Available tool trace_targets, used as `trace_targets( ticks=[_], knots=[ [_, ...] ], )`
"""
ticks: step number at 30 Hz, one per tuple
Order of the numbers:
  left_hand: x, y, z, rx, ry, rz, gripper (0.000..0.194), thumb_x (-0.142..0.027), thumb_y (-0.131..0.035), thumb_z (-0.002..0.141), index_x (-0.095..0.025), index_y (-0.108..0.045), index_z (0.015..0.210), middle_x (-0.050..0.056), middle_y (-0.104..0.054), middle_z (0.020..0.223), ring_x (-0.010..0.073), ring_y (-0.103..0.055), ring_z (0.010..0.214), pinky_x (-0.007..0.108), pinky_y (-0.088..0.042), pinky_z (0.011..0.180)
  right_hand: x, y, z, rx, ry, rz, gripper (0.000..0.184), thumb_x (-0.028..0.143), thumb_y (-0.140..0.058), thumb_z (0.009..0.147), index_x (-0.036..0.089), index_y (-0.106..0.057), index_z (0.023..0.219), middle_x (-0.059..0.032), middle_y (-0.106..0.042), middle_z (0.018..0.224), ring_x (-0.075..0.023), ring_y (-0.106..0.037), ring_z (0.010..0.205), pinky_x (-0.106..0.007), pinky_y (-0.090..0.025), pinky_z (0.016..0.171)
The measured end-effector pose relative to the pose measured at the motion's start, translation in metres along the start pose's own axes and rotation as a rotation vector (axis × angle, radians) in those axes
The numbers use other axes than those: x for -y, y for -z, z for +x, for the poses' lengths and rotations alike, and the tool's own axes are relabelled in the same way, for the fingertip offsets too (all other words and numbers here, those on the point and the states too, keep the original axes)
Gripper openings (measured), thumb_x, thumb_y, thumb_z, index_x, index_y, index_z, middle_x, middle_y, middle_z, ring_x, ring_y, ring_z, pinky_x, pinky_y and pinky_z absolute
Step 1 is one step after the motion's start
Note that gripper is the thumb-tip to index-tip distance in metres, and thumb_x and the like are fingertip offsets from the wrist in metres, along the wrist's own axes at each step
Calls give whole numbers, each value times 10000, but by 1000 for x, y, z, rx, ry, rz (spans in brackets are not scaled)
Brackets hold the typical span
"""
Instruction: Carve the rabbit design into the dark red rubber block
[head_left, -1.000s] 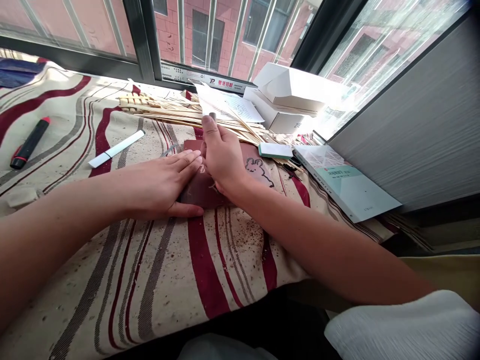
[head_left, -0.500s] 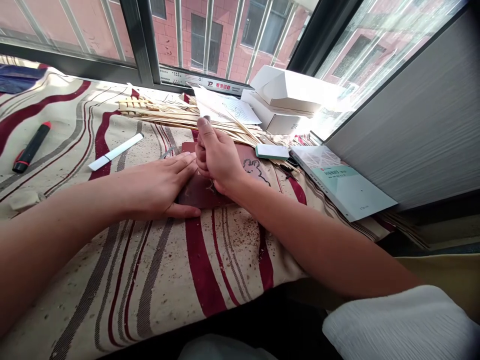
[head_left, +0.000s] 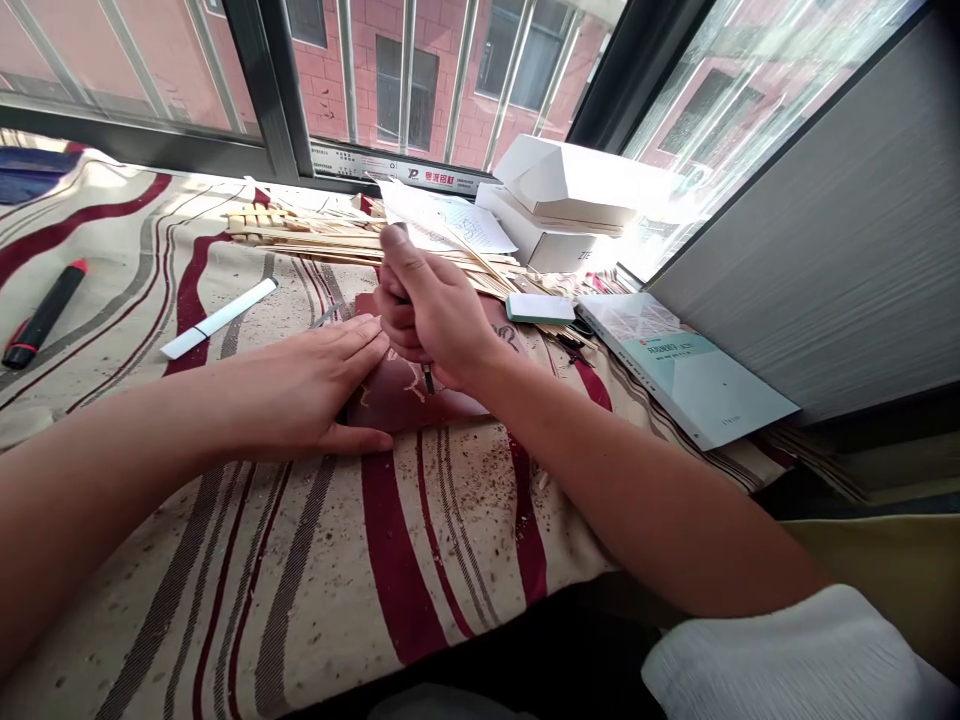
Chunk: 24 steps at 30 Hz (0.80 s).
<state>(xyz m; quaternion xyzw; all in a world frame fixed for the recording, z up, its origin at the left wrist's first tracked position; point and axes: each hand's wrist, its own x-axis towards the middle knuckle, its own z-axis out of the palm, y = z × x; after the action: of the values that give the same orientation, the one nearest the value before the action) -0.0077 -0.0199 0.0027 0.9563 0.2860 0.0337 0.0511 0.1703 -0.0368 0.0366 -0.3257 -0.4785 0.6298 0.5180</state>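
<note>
Dark red sheet (head_left: 394, 405): lies flat on the cloth under both hands, at 12 o'clock from the person, marked with pale cut lines and flecked with curled shavings.
Left hand (head_left: 315, 380): open, fingers together and flat on the sheet, thumb stretched along its near edge.
Right hand (head_left: 431, 320): a tight fist around a small pointed tool (head_left: 428, 380), whose dark tip sticks out below the fist, right over the sheet; whether it touches, I cannot tell.
Striped cloth (head_left: 337, 570): cream with red and grey bands, strewn with brown shavings, under everything on the sill.
Metal strip (head_left: 326, 315): small, just beside the sheet at 10 o'clock.
Markers: white stick (head_left: 217, 320) at 9 o'clock, black marker (head_left: 45, 315) with red ends farther out.
Block: white-and-green block (head_left: 540, 308) at 2 o'clock, just past the sheet.
Wood: bundle of thin wooden strips (head_left: 315, 240) at 12 o'clock, sketched papers (head_left: 450, 222) lying on it.
Book: pale green book (head_left: 675, 370) at 3 o'clock, against the wall.
Boxes: white cardboard boxes (head_left: 559, 190) at 1 o'clock.
Window: dark-framed window (head_left: 270, 90), red brick building (head_left: 397, 80) beyond.
</note>
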Motion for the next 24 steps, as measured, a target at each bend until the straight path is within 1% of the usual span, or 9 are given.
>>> trace_targets(
  ticks=[3,5,7,10,12,15,19,22,24],
  knots=[
    [-2,4,2,47,-21,5,801,-776,-520,888,-118,-611,1336,226,-590,1445,371,-560,1329,499,-413,1166,-10,-4,1,-15,27,-94,590,540,-547,1042,217,-329,598,102,-272,491,-34,-224,433,-183,-211,402],
    [-3,6,3,43,-38,-5,746,-745,-536,891,-131,-623,1304,209,-603,1422,364,-558,1325,505,-416,1165,-16,-5,2,-21,78,-152,591,546,-588,1021,212,-350,596,95,-295,503,-36,-265,464,-181,-246,435],
    [-3,6,4,50,-32,-9,738,-740,-553,882,-135,-624,1299,204,-596,1428,366,-550,1331,505,-418,1165,-20,-5,2,-26,117,-194,593,558,-608,1007,209,-361,596,90,-312,513,-38,-285,485,-183,-264,459],
    [-3,6,2,42,-22,-15,751,-744,-570,878,-140,-603,1323,201,-570,1459,357,-534,1353,510,-394,1194,-22,-4,3,-55,150,-239,610,590,-592,1005,207,-366,587,80,-314,533,-43,-298,509,-191,-271,482],
    [-4,7,1,53,-17,-24,722,-730,-577,895,-141,-595,1312,198,-575,1446,352,-535,1354,523,-377,1211,-23,-4,3,-77,173,-252,614,609,-563,1012,210,-364,591,74,-309,549,-52,-305,524,-197,-273,493],
    [-5,8,1,66,-11,-29,687,-716,-589,909,-137,-599,1279,200,-592,1408,362,-549,1329,539,-395,1193,-25,-4,4,-84,202,-270,600,615,-538,1025,218,-363,610,65,-312,573,-70,-313,544,-211,-278,507],
    [-6,11,2,63,-34,-24,699,-698,-596,919,-140,-611,1339,184,-644,1384,350,-600,1269,494,-454,1127,-27,-5,2,-46,254,-385,554,542,-561,1043,217,-376,634,48,-354,618,-84,-329,583,-225,-291,541],
    [-7,10,1,61,-79,1,681,-661,-559,953,-129,-629,1372,172,-683,1378,344,-627,1242,470,-450,1129,-26,-9,-3,0,305,-488,499,456,-568,1057,211,-397,658,39,-382,652,-87,-373,632,-211,-299,569],
    [-7,9,0,68,-107,12,678,-645,-518,971,-113,-647,1371,171,-701,1365,351,-638,1228,471,-449,1132,-24,-11,-6,54,301,-501,479,421,-568,1059,207,-414,659,39,-382,654,-85,-394,644,-197,-306,571]
  ],
)
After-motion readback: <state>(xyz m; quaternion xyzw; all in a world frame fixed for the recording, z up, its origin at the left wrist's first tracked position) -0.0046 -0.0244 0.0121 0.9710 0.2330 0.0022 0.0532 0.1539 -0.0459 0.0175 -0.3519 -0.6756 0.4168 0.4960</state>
